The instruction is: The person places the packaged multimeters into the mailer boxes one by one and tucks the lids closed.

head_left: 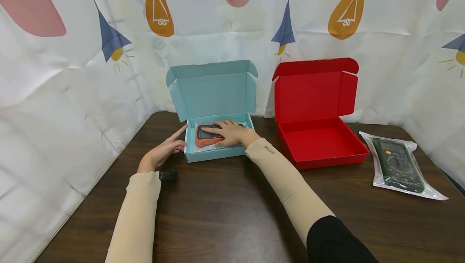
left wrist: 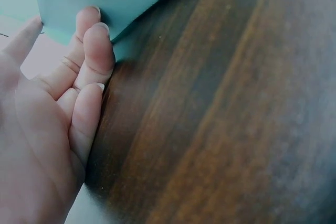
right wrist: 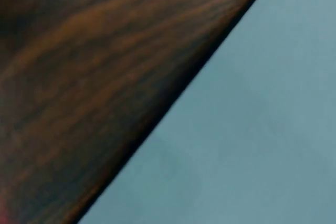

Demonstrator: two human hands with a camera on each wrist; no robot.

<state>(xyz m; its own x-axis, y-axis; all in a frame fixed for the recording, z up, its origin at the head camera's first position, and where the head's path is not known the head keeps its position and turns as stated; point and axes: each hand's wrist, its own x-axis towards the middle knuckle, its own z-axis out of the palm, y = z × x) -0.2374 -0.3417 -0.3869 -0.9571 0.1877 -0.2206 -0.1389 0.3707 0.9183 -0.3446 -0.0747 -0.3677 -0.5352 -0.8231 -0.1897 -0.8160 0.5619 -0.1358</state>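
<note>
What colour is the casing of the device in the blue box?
The device's casing is orange, partly hidden by the right hand; the head view shows it best.

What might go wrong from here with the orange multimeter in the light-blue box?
The light-blue box might slide if the right hand pushes sideways on the orange multimeter; the left hand only touches the box's left side. The raised lid might drop onto the right hand, since neither hand holds it.
</note>
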